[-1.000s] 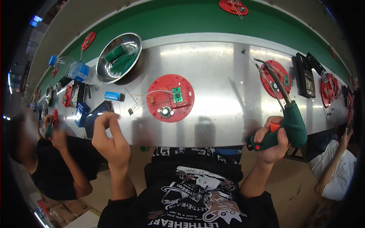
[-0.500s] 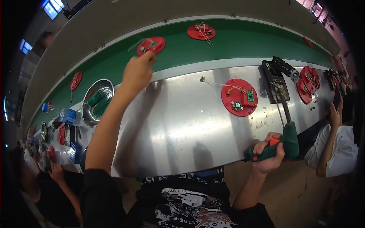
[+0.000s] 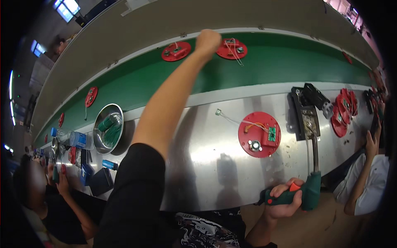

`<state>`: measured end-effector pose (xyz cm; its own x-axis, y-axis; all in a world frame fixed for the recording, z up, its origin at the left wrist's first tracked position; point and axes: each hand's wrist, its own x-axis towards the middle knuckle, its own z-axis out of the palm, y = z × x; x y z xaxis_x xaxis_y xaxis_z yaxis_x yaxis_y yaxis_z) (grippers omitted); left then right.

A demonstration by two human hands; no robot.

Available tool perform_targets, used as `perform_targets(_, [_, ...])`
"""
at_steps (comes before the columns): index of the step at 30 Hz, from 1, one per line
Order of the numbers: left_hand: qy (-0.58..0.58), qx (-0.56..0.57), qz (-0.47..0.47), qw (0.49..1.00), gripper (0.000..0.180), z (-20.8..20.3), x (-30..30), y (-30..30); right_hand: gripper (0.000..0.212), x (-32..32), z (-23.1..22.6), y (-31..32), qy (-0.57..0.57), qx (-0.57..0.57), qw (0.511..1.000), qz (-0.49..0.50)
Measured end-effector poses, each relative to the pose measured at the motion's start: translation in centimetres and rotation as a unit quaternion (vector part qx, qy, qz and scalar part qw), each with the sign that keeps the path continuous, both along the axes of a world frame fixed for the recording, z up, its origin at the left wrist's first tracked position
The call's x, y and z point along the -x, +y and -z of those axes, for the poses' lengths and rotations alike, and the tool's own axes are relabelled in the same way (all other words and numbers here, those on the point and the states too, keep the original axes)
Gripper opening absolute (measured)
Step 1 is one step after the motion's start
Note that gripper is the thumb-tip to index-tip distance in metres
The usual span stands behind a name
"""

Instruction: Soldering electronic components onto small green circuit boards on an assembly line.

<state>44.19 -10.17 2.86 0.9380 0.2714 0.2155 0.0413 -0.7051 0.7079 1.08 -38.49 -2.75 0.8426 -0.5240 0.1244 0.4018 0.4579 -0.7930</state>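
At the far green strip, my left hand (image 3: 209,41) meets the left edge of a red disc (image 3: 237,52) carrying wires and small parts. Its fingers curl away from view, so I cannot tell whether they grip the disc. Just left of it lies another red disc (image 3: 168,53). My right hand (image 3: 287,203) is wrapped round the green handle of a soldering gun (image 3: 313,191) with an orange trigger. The gun's metal barrel points away, its tip at a black soldering stand (image 3: 296,111). On the metal bench between my arms rests a wired red disc (image 3: 257,133) with a green circuit board.
A steel bowl (image 3: 96,141) of green wires stands left, beside a clear plastic bottle (image 3: 80,140). Several red discs (image 3: 340,126) are piled past the stand. One person works at the far left (image 3: 68,215), another at the right (image 3: 359,186). A grey panel (image 3: 231,16) borders the strip.
My left hand has let go of one red disc on the green strip and moved right to another. The soldering gun stays in my right hand. The view has shifted slightly.
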Motion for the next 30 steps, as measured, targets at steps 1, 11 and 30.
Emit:
perform_targets(1, [-0.007,-0.133,-0.016,0.991,0.036,0.3,-1.9,0.2,0.036,-0.3,0.2,0.3,-0.004,-0.002,1.0,-0.015])
perform_targets(11, [0.025,-0.183,0.057,0.981,0.039,1.9,-2.4,-5.6,0.039,-1.5,-1.5,0.4,0.04,0.009,0.977,0.208])
perform_targets(30, [-0.103,-0.095,0.283,0.949,0.039,-5.5,17.2,2.0,0.034,-0.9,-1.1,-1.3,0.027,0.027,0.975,0.22])
